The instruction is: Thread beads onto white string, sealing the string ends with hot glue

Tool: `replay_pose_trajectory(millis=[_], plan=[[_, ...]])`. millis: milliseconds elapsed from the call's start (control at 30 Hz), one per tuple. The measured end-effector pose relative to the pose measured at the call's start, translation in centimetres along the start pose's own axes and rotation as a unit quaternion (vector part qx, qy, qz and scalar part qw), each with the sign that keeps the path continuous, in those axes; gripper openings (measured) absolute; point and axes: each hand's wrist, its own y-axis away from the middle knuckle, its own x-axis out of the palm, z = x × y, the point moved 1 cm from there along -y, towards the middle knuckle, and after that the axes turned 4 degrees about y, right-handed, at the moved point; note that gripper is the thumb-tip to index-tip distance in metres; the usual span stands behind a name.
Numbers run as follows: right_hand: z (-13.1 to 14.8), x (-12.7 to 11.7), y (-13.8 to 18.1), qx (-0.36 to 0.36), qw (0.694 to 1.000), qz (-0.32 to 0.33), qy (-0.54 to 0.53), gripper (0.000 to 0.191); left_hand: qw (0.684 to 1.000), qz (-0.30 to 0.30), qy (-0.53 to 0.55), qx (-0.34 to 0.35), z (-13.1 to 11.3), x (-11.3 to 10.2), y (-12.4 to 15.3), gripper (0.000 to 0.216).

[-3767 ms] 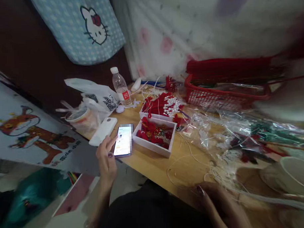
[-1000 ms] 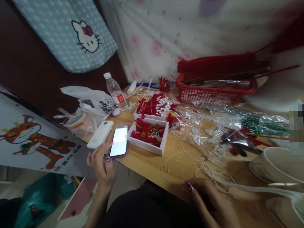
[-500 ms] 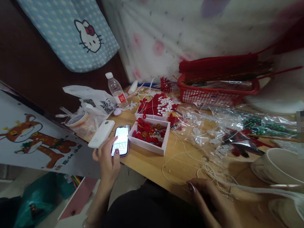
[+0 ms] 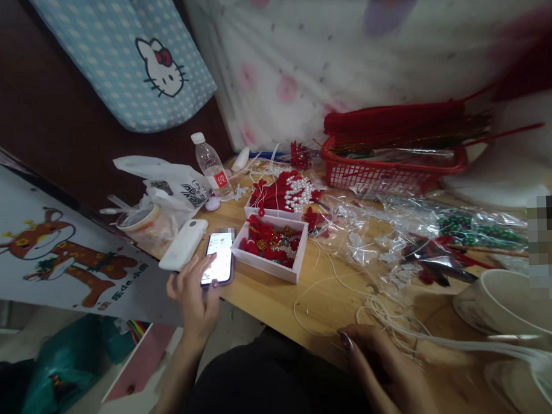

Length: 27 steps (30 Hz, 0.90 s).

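A lit smartphone (image 4: 218, 266) lies on the table near its left front edge. Over its lower left side is my left hand (image 4: 195, 294), fingers apart, with thumb and fingertips at the screen and nothing gripped. My right hand (image 4: 376, 360) rests at the table's front edge, its fingers curled and the thumb tip close against the index finger. A thin cream cord (image 4: 302, 324) runs up to those fingertips; whether it is pinched there is hidden. Beside the phone stands a white box (image 4: 269, 267) of red and gold ornaments.
A white power-bank-like block (image 4: 184, 243), a plastic bag (image 4: 166, 174), a cup (image 4: 143, 224) and a bottle (image 4: 211, 167) stand left. Behind are a second box with pearl strands (image 4: 300, 191) and a red basket (image 4: 392, 173). Clear packets (image 4: 353, 228) and a large bowl (image 4: 510, 301) lie right.
The phone screen has changed from a keyboard to a page without one. My left hand has shifted slightly down and left; my right hand has stayed put.
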Motion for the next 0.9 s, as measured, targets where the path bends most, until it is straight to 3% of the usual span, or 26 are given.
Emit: replay_pose_trajectory(millis=[133,267,367,500,633,767,900], plan=[[0.1,0.0,0.3,0.002,1.0,-0.003,0.002,0.013,0.992,-0.11,-0.006,0.055,1.1,-1.0,1.9,0.033],[-0.1,0.1,0.5,-0.009,1.0,-0.003,-0.002,0.013,0.986,-0.133,-0.005,0.1,1.7,-1.5,3.3,0.033],[-0.2,0.2,0.4,-0.009,1.0,-0.004,0.0,0.012,0.991,-0.084,-0.017,0.098,1.6,-1.4,2.8,0.034],[-0.2,0.2,0.2,-0.017,1.0,-0.005,0.004,0.013,0.999,0.018,-0.043,0.008,1.0,-1.0,0.3,0.037],[-0.2,0.2,0.2,-0.017,1.0,-0.005,0.004,0.014,0.999,0.009,0.037,-0.032,0.4,-0.8,-1.6,0.057],[-0.3,0.2,0.3,-0.017,1.0,-0.007,0.002,0.014,0.995,0.008,0.064,-0.072,0.4,0.2,-0.9,0.085],[-0.3,0.3,0.1,-0.016,1.0,-0.002,-0.003,0.013,0.993,0.037,0.033,-0.105,1.7,0.6,-0.4,0.087]])
